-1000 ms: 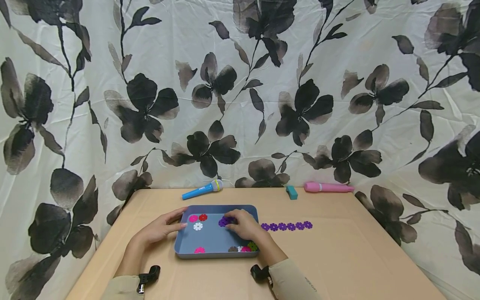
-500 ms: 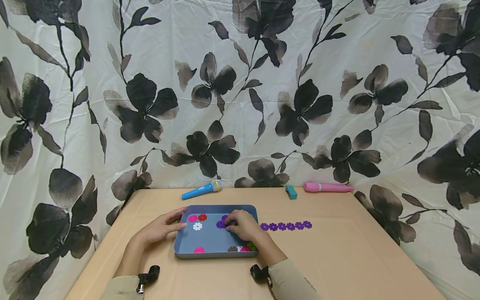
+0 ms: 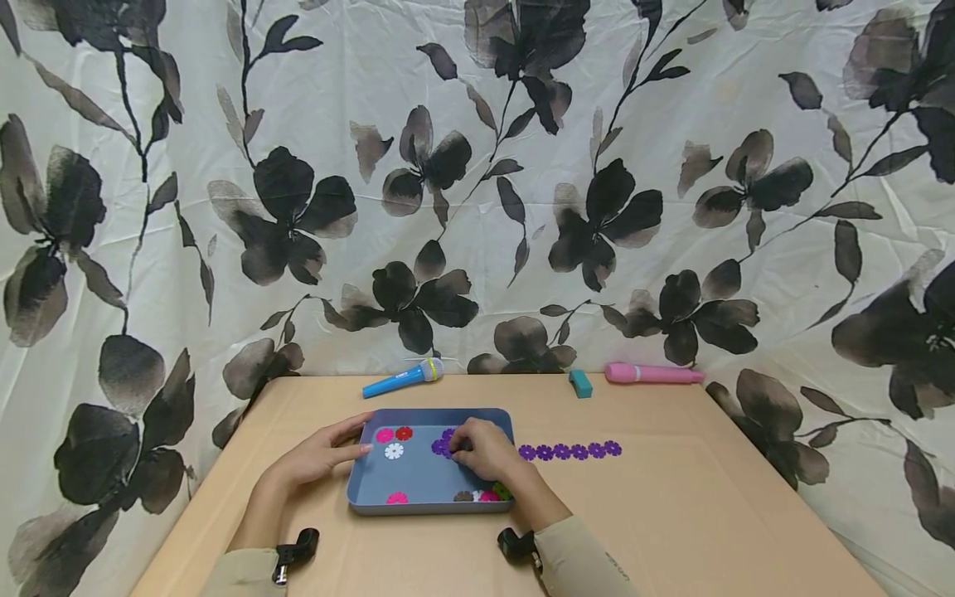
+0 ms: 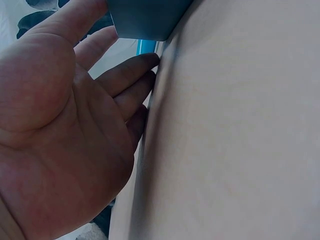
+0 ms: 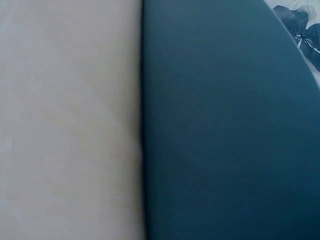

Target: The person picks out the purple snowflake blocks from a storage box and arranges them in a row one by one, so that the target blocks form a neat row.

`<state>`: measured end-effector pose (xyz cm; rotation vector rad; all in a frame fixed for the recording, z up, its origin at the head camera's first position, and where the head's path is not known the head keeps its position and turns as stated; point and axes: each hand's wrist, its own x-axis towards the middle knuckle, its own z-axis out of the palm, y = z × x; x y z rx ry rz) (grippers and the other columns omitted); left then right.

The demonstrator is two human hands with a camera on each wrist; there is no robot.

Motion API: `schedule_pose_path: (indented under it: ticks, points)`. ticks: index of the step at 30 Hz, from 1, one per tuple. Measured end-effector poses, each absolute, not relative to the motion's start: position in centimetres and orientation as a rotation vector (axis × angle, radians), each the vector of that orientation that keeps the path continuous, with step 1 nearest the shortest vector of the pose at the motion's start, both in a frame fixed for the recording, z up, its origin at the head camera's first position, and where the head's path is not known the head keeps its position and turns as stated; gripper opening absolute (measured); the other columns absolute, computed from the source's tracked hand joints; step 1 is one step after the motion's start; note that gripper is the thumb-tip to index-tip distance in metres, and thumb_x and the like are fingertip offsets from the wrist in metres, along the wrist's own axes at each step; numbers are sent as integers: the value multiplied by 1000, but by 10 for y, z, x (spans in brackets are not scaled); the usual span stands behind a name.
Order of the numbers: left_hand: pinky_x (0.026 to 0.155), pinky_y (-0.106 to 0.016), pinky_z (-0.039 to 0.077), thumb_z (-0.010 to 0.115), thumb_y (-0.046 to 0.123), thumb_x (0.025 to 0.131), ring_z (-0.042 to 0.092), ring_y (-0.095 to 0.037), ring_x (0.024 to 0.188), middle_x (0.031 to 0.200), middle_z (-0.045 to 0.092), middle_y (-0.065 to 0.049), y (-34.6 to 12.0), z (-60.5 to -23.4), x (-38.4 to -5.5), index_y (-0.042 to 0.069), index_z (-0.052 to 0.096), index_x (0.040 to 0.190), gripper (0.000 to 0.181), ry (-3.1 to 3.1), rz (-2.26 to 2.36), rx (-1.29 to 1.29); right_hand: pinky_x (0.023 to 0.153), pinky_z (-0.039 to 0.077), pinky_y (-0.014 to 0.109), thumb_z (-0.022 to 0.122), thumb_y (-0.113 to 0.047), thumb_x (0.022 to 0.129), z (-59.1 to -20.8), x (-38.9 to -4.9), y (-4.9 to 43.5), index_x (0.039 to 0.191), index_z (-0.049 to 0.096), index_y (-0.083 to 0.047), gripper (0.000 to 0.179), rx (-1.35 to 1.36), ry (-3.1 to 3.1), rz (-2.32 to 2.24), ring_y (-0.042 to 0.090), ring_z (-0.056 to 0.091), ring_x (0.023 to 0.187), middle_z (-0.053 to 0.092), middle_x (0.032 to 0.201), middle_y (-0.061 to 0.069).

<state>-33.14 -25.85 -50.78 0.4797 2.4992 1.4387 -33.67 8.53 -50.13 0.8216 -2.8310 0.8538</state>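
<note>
At the left side of the blue-grey tray [image 3: 418, 504], my left hand [image 3: 317, 456] touches the rim, its fingers loosely extended. In the left wrist view the thumb and forefinger of the left hand [image 4: 65, 120] reach up to the tray wall [image 4: 145, 20]. Inside the tray, my right hand [image 3: 487, 452] has its fingers bent down at a small cluster of purple flower-shaped pieces [image 3: 440, 447]. The fingertips are partly hidden, and I cannot tell whether a piece is between them. The right wrist view shows only the tray's outer wall [image 5: 225, 125] close up, beside the table.
Right of the tray, several purple flower pieces [image 3: 579, 452] lie in a row on the table [image 3: 709, 514]. Loose pink, red and white flowers [image 3: 394, 451] sit in the tray. Behind stand a blue toy microphone [image 3: 403, 378], a teal block [image 3: 579, 383] and a pink cylindrical object [image 3: 653, 372].
My right fingers have shifted slightly right and curled more among the purple flowers, uncovering more of the cluster. The left hand and the tray stay where they were.
</note>
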Motion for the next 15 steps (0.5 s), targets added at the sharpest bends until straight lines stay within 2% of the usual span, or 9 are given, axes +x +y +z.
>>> schedule_pose_path:
  ticks: [5,15]
  points:
    - [125,-62,26,69,34,101,30,-44,155,166,37,-20,-258,-507,-331,13,37,162,72,2502,1438,471,69,50,19,80,-6,90,-501,-337,86,88,78,-13,7,836,-2820,946,3,55,77,61,89,-4]
    - [125,-59,26,69,35,101,31,-42,156,167,36,-19,-258,-508,-330,9,35,162,74,2479,1463,523,66,49,19,79,-1,89,-502,-342,92,90,81,-12,11,926,-2773,1159,4,55,78,67,95,-4]
